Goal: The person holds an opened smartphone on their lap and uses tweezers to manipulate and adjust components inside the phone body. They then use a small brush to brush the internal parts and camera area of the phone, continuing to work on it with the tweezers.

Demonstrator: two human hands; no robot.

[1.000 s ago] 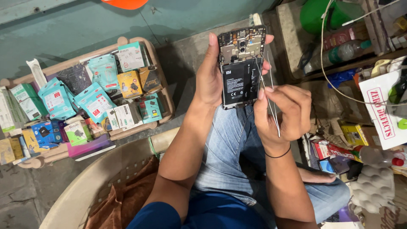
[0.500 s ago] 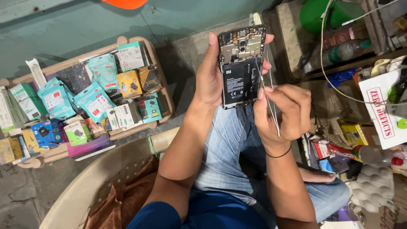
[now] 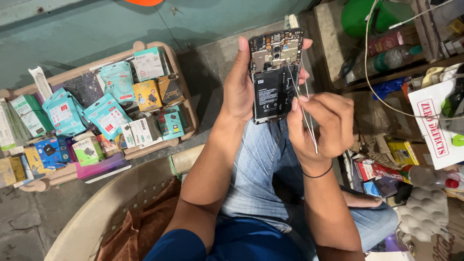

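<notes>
the left hand [image 3: 240,89] is wrapped around one opened smartphone [image 3: 274,72], thumb along its left edge and fingertips showing past the right edge, holding it upright above the lap. the phone's back cover is off: a flat black rectangular battery fills the lower half, and above it sits a crowded board of dull metal shields with a small round camera lens in the middle. the right hand [image 3: 321,125] is pinched closed on one pair of thin, bright steel tweezers [image 3: 302,108], their two slender legs running up to the phone's right side just above the battery (whether the tips grip anything is too small to tell). a thin black band circles the right wrist.

the person sits in faded blue jeans [image 3: 258,164] and a blue shirt, on a cream plastic chair [image 3: 121,203] with a woven-pattern seat and a crumpled brown cloth [image 3: 140,227] on it.

to the left, on the concrete floor, a shallow beige tray [image 3: 186,99] holds many small glossy cardboard boxes, mostly teal, with a few yellow, white and black. to the right, a green bottle [image 3: 386,60] lies on a wooden shelf, and a grey moulded egg carton [image 3: 425,210] sits below.
</notes>
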